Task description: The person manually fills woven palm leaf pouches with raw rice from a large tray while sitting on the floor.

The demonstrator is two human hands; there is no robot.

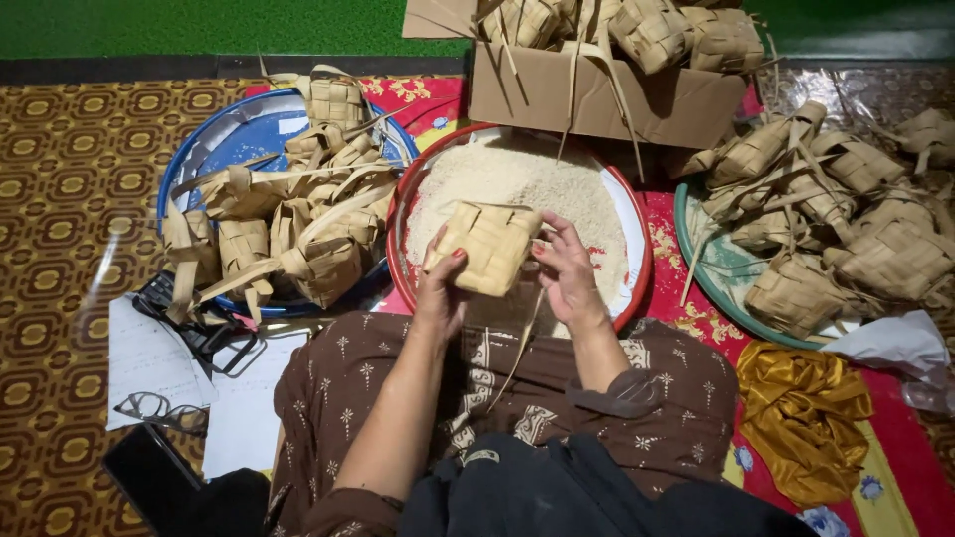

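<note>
A woven palm-leaf pouch is held between both hands above a red-rimmed round tray filled with white rice. My left hand grips the pouch's left side with the thumb on top. My right hand holds its right edge, fingers curled at the pouch's corner. A loose leaf strip hangs from the pouch down over my lap.
A blue tray at left carries several woven pouches. A green tray at right holds several more, and a cardboard box behind holds others. Papers, eyeglasses and a gold cloth lie on the patterned mat.
</note>
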